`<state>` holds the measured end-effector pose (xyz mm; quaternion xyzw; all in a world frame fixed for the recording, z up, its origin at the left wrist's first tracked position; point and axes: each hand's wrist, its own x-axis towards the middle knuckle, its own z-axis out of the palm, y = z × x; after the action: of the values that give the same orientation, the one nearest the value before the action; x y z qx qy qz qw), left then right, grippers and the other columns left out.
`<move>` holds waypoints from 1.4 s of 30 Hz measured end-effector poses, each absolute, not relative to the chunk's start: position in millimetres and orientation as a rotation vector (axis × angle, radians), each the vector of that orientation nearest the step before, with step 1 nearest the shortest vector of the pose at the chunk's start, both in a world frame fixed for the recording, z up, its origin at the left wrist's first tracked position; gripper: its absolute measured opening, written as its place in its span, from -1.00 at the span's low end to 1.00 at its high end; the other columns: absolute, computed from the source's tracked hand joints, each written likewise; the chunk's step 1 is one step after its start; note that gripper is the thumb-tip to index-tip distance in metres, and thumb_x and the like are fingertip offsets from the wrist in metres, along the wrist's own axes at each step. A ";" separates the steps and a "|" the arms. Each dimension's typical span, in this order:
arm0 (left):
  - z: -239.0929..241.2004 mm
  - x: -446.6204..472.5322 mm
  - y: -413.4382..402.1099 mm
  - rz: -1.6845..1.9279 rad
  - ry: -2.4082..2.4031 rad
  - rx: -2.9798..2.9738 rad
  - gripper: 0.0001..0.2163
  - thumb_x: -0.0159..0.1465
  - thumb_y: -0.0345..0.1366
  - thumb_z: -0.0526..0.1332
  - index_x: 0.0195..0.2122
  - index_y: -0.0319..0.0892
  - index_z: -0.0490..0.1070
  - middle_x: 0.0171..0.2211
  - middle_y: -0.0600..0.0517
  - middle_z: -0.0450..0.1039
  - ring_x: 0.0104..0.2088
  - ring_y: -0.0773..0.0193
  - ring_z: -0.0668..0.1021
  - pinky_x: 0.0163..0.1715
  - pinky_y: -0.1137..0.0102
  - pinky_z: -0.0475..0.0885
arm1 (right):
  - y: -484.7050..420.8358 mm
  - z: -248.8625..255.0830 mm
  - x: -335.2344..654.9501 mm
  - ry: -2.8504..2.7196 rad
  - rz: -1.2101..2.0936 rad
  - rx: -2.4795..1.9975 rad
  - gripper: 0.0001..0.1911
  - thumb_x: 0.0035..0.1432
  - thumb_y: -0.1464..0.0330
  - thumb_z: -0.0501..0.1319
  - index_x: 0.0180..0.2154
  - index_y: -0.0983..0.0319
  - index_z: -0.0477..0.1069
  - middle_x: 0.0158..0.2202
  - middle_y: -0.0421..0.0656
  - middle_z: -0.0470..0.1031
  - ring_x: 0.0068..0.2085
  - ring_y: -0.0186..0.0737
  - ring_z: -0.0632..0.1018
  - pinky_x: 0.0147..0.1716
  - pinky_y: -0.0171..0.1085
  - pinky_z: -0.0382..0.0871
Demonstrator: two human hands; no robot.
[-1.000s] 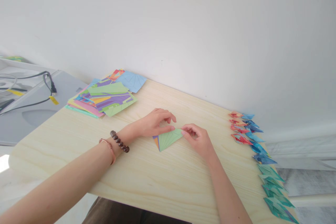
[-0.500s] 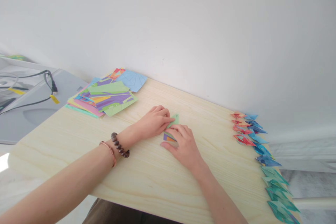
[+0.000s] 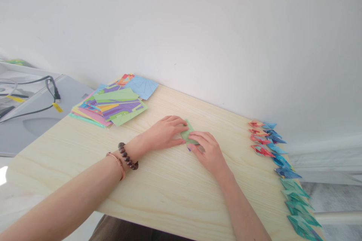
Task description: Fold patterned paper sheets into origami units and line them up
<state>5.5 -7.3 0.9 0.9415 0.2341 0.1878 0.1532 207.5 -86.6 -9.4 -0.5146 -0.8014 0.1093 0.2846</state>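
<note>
A small folded piece of light green origami paper (image 3: 186, 134) lies on the table between my hands, with a bit of purple showing at its lower edge. My left hand (image 3: 166, 132), with a beaded bracelet and a copper-coloured bangle at the wrist, holds the paper's left side, fingertips at its upper part and thumb at the lower corner. From the right, my right hand (image 3: 207, 150) grips the lower right part between thumb and fingers. Its fingers hide some of the folds.
A stack of patterned origami sheets (image 3: 121, 105) lies at the table's back left. Along the right edge runs a row of folded paper pieces (image 3: 261, 150) in red, blue and green. A grey surface with black cables (image 3: 53, 90) adjoins on the left; a white wall stands behind.
The paper has turned and shows more plain green, with its orange and purple part now mostly covered. My left fingers have spread apart, and my right hand has moved slightly right.
</note>
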 end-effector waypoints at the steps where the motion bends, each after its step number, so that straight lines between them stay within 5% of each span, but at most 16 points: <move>1: 0.4 6.2 -7.8 0.538 0.677 2.712 -0.64 0.26 -0.13 0.08 0.06 -0.09 0.30 0.00 -0.08 0.31 0.03 0.10 0.32 0.07 0.18 0.18 | -86.0 -9.8 207.4 -2.140 0.278 -1.394 -0.73 0.17 0.29 0.14 -0.08 0.17 0.39 -0.07 -0.11 0.42 -0.05 -0.13 0.39 -0.03 -0.10 0.25; 28: -1.1 10.3 -11.3 0.586 0.695 2.779 -0.72 0.29 -0.21 0.06 -0.01 -0.08 0.35 -0.06 -0.08 0.33 -0.01 0.14 0.35 0.02 0.19 0.26 | -83.9 -12.6 217.5 -2.118 0.264 -1.509 -0.51 0.15 0.27 0.14 0.12 0.13 0.18 0.04 -0.11 0.33 0.05 -0.10 0.31 0.04 -0.05 0.18; 36: 0.8 10.3 -9.2 0.694 0.765 2.623 -0.70 0.30 -0.27 0.03 0.05 -0.12 0.29 -0.02 -0.07 0.32 -0.01 0.16 0.36 0.02 0.24 0.28 | -87.8 -3.3 211.5 -2.084 0.237 -1.347 -0.76 0.15 0.35 0.13 -0.11 0.15 0.37 -0.10 -0.12 0.42 -0.04 -0.15 0.40 -0.02 -0.09 0.24; 42: -2.3 11.5 -9.2 0.659 0.721 2.629 -0.70 0.29 -0.27 0.04 0.04 -0.13 0.29 -0.02 -0.08 0.33 -0.02 0.16 0.37 0.02 0.23 0.28 | -90.6 -2.5 205.7 -2.149 0.301 -1.278 -0.76 0.14 0.38 0.13 -0.12 0.17 0.38 -0.13 -0.11 0.44 -0.07 -0.16 0.41 -0.05 -0.10 0.27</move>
<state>11.5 -9.2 -2.3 0.9241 0.2534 0.2316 0.1680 205.7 -90.6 -2.5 -0.4831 -0.8123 0.1139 0.3064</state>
